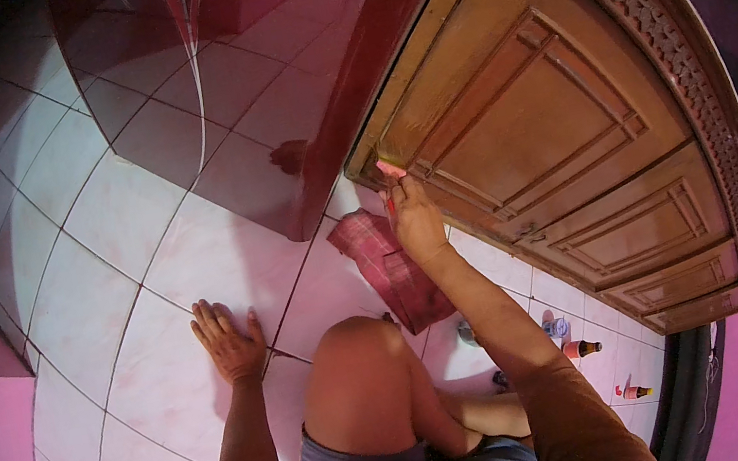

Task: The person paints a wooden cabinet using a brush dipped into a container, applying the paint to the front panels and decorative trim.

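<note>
My right hand [417,222] grips a small paintbrush [391,168] with a pinkish band. Its pale tip touches the lower corner of a brown wooden cabinet [508,122] with framed panels; the fingers hide most of the handle. Spread flat on the white tiled floor [163,237], my left hand [230,339] holds nothing. Between my hands, close to my right wrist, a folded red checked cloth [391,271] lies on the tiles.
A glossy dark red panel [235,86] stands at the cabinet's left side. On the floor at right are a brown bottle [583,348], a smaller bottle [635,392] and a clear cup [556,328]. My bent knee [356,381] rises between my arms.
</note>
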Demonstrator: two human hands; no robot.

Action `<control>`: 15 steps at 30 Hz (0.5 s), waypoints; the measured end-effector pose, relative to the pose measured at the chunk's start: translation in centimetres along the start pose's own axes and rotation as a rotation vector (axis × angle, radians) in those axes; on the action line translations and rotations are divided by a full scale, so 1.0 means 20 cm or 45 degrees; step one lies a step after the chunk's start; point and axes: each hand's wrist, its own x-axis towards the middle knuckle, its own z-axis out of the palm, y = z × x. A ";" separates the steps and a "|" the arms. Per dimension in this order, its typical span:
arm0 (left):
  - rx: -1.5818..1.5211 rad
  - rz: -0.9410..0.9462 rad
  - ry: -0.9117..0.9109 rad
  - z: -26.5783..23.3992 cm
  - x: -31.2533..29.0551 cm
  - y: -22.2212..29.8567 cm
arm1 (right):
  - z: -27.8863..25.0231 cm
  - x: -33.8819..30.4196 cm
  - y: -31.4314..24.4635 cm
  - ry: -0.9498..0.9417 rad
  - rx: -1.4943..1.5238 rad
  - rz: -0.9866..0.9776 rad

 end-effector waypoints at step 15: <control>0.038 0.029 0.025 -0.03 -0.01 0.00 | -0.89 0.62 0.09 0.583 -0.181 -0.157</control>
